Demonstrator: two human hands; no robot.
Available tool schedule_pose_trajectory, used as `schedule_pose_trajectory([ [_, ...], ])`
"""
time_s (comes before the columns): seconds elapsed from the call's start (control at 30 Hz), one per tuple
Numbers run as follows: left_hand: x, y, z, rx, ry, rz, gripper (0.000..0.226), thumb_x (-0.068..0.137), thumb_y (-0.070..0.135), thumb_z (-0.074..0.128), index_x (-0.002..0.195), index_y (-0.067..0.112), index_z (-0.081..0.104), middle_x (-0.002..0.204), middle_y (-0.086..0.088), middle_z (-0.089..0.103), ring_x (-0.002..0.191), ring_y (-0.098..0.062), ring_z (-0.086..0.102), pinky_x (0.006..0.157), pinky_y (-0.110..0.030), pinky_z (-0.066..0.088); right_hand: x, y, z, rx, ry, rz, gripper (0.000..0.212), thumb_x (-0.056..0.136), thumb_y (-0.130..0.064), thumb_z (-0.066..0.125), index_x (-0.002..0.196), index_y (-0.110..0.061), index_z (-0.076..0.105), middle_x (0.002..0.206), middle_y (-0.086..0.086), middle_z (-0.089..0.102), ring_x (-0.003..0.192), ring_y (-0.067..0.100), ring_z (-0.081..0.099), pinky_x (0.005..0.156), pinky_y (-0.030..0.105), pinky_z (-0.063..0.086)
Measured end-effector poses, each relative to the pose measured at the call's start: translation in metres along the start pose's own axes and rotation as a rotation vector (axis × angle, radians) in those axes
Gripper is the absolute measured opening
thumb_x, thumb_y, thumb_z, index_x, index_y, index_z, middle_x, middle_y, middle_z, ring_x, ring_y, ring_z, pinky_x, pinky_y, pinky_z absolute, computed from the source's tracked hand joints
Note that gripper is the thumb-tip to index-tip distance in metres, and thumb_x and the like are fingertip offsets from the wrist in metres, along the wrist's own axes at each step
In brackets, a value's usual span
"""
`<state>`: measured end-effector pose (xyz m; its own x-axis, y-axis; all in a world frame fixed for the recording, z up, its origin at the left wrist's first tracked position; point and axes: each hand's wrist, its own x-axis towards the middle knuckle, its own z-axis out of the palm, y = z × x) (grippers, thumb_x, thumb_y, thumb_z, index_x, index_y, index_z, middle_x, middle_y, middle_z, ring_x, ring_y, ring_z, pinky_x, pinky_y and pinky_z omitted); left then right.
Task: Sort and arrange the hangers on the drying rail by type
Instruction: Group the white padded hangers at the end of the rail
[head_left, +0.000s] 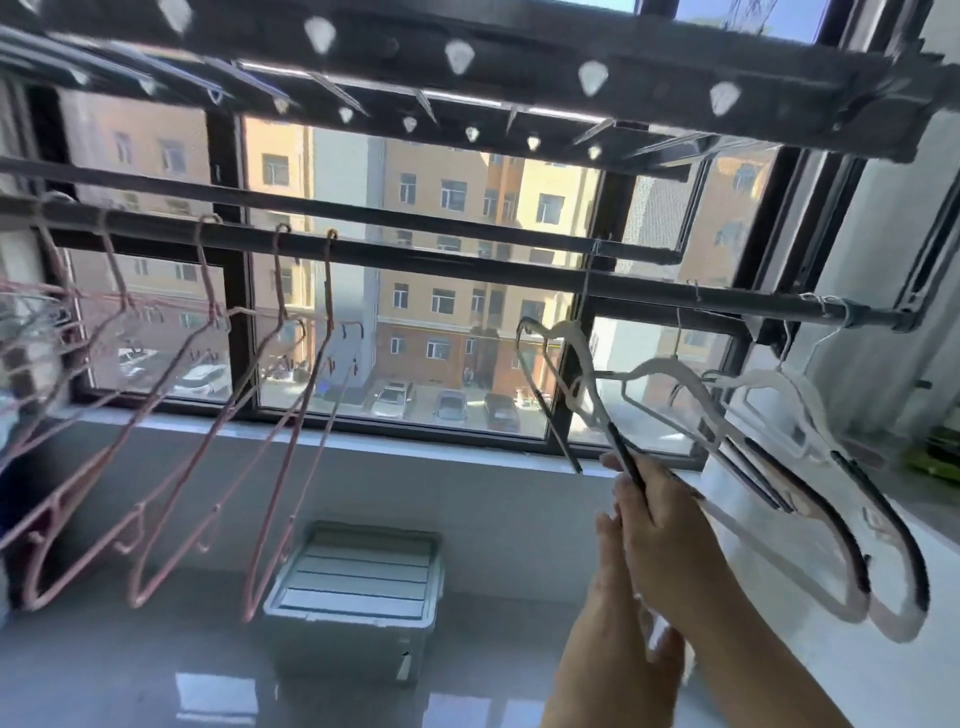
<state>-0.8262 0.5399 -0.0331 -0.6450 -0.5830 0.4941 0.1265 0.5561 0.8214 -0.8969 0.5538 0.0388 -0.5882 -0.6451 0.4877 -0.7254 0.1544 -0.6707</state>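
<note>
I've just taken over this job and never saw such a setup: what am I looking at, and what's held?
No robot here: a person works bare-handed, and the one picture comes from a camera on their head, looking up at a drying rail before a window. Pink wire hangers hang on the left, white hangers with dark strips on the right. The right hand grips one white hanger by its dark strip. The left hand sits close beside it, its grip hidden. A plastic box stands on the floor below.
</note>
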Motion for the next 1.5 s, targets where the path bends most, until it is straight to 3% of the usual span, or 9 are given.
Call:
schedule_pose_trajectory([
  [0.17, -0.015, -0.014, -0.033, 0.066, 0.143, -0.065, 0.089, 0.084, 0.022, 0.058, 0.135, 0.02, -0.015, 0.142, 0.016, 0.028, 0.1, 0.037, 0.029, 0.085, 0.007, 0.031, -0.004, -0.032, 0.032, 0.045, -0.082, -0.075, 0.014, 0.096, -0.025, 0.038, 0.102, -0.031, 0.05, 0.06, -0.014, 0.05, 0.057, -0.006, 0.049, 0.051, 0.006, 0.038],
  [0.37, -0.025, -0.026, -0.071, 0.054, 0.239, -0.084, 0.088, 0.082, 0.011, 0.061, 0.134, 0.024, -0.009, 0.145, 0.007, 0.027, 0.114, 0.029, 0.025, 0.091, 0.003, 0.031, -0.006, -0.058, 0.071, 0.082, -0.159, -0.052, 0.022, 0.098, -0.029, 0.034, 0.111, -0.025, 0.051, 0.064, -0.011, 0.053, 0.059, 0.001, 0.053, 0.048, 0.011, 0.034],
  [0.5, -0.031, -0.026, -0.085, 0.074, 0.3, -0.064, 0.082, 0.082, 0.014, 0.06, 0.134, 0.032, -0.001, 0.135, 0.018, 0.035, 0.105, 0.034, 0.031, 0.09, 0.003, 0.032, -0.008, -0.068, 0.085, 0.112, -0.162, -0.035, 0.02, 0.098, -0.028, 0.034, 0.107, -0.021, 0.051, 0.074, -0.01, 0.055, 0.07, 0.002, 0.054, 0.054, 0.015, 0.037],
  [0.83, -0.028, -0.037, -0.097, 0.126, 0.284, -0.09, 0.064, 0.086, 0.009, 0.054, 0.139, 0.024, 0.021, 0.134, 0.006, 0.049, 0.116, 0.002, 0.05, 0.093, -0.005, 0.038, 0.0, -0.073, 0.099, 0.285, -0.199, 0.068, 0.022, 0.099, -0.023, 0.035, 0.098, -0.011, 0.054, 0.066, -0.002, 0.047, 0.067, 0.015, 0.048, 0.064, 0.031, 0.041],
  [0.97, -0.032, -0.048, -0.089, 0.114, 0.275, -0.106, 0.07, 0.084, 0.006, 0.057, 0.139, 0.02, 0.017, 0.139, 0.005, 0.039, 0.12, -0.002, 0.044, 0.093, -0.01, 0.039, -0.007, -0.068, 0.091, 0.253, -0.28, 0.102, 0.027, 0.098, -0.03, 0.036, 0.11, -0.012, 0.051, 0.086, 0.0, 0.055, 0.083, 0.016, 0.054, 0.064, 0.013, 0.04],
  [1.07, -0.035, -0.061, -0.078, 0.002, 0.213, -0.332, 0.072, 0.084, 0.011, 0.059, 0.141, 0.011, 0.016, 0.144, -0.002, 0.033, 0.12, -0.012, 0.044, 0.086, -0.011, 0.04, -0.013, -0.051, 0.066, 0.036, -0.222, 0.036, 0.048, 0.093, -0.042, 0.039, 0.136, -0.019, 0.036, 0.127, 0.002, 0.042, 0.119, 0.015, 0.044, 0.095, 0.024, 0.038],
  [1.17, -0.041, -0.063, -0.056, 0.009, -0.045, -0.537, 0.066, 0.087, 0.026, 0.056, 0.14, 0.009, 0.02, 0.143, -0.004, 0.037, 0.12, -0.013, 0.048, 0.093, -0.015, 0.035, -0.011, -0.034, 0.014, -0.104, 0.043, -0.089, 0.04, 0.09, -0.035, 0.05, 0.128, -0.024, 0.044, 0.126, -0.002, 0.041, 0.118, 0.01, 0.04, 0.095, 0.02, 0.031],
  [1.33, -0.033, -0.037, -0.013, -0.061, -0.214, -0.354, 0.052, 0.085, 0.02, 0.06, 0.131, 0.024, 0.035, 0.132, 0.008, 0.045, 0.116, -0.005, 0.046, 0.095, -0.016, 0.038, 0.008, 0.011, -0.068, -0.367, 0.248, 0.018, 0.039, 0.087, -0.02, 0.054, 0.126, -0.012, 0.048, 0.128, 0.011, 0.05, 0.12, 0.024, 0.043, 0.098, 0.029, 0.033],
  [1.5, 0.008, -0.005, 0.015, -0.093, -0.266, -0.112, 0.054, 0.084, 0.025, 0.06, 0.133, 0.027, 0.037, 0.133, 0.013, 0.043, 0.113, 0.002, 0.044, 0.098, -0.018, 0.038, 0.01, 0.049, -0.096, -0.494, 0.055, 0.342, 0.039, 0.089, -0.025, 0.048, 0.127, -0.014, 0.045, 0.115, 0.009, 0.056, 0.1, 0.028, 0.053, 0.08, 0.033, 0.042],
])
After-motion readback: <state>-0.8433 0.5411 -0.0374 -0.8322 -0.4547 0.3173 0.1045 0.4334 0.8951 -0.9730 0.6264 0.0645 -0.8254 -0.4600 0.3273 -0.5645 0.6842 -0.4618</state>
